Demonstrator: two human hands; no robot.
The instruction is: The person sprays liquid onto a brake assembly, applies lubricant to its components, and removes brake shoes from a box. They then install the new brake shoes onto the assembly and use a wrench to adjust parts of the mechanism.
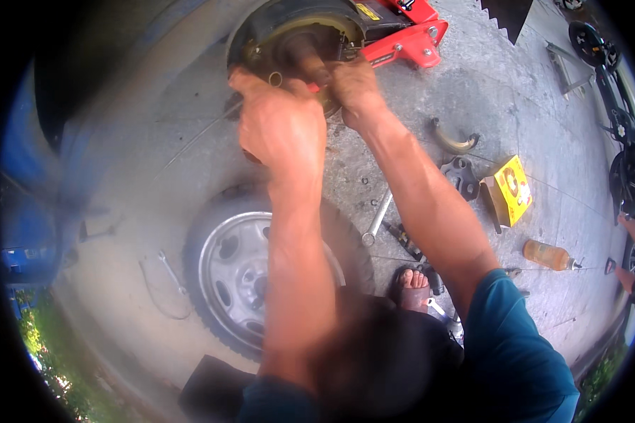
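Observation:
Both of my hands are at a dirty drum brake assembly (303, 42) near the top of the view, in front of its round hub. My left hand (281, 116) is closed at the lower left of the hub, and what its fingers grip is hidden. A small ring-shaped end (275, 79) shows just above its knuckles. My right hand (356, 88) is closed at the lower right of the hub, its fingertips turned inward and mostly hidden. Between the hands a small red piece (314, 87) shows; I cannot tell which hand has it.
A red floor jack (409, 42) stands right of the brake. Below my forearms lies a wheel with tyre (219, 247). Around the floor are a curved brake shoe (455, 144), a spanner (378, 220), a yellow box (511, 192) and an amber bottle (547, 254). My sandalled foot (413, 285) is near.

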